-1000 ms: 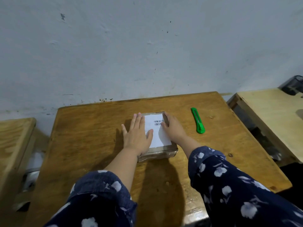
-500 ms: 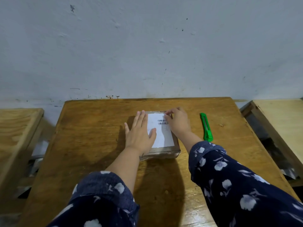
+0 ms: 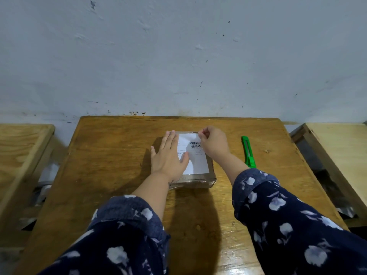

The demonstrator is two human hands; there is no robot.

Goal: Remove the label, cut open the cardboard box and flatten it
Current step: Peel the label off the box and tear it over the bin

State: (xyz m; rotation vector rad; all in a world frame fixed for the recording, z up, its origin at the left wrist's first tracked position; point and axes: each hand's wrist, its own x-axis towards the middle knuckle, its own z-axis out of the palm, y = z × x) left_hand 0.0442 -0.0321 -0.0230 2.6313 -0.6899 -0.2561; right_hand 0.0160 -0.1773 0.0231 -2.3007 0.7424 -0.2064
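A small taped cardboard box (image 3: 198, 178) lies in the middle of the wooden table (image 3: 111, 159). A white label (image 3: 195, 160) with barcodes covers most of its top. My left hand (image 3: 168, 157) lies flat on the box's left side, fingers spread, thumb on the label. My right hand (image 3: 213, 143) is at the box's far right corner, its fingers curled and pinching the label's far corner. A green utility knife (image 3: 248, 151) lies on the table to the right of the box, apart from both hands.
A grey-blue wall (image 3: 178, 56) rises straight behind the table. A second wooden table (image 3: 21, 145) stands to the left and a paler one (image 3: 341, 155) to the right, each separated by a gap with clutter below.
My right hand moved from the label's right edge up to its far right corner and curled into a pinch. The left hand stayed flat on the box. The view shifted.
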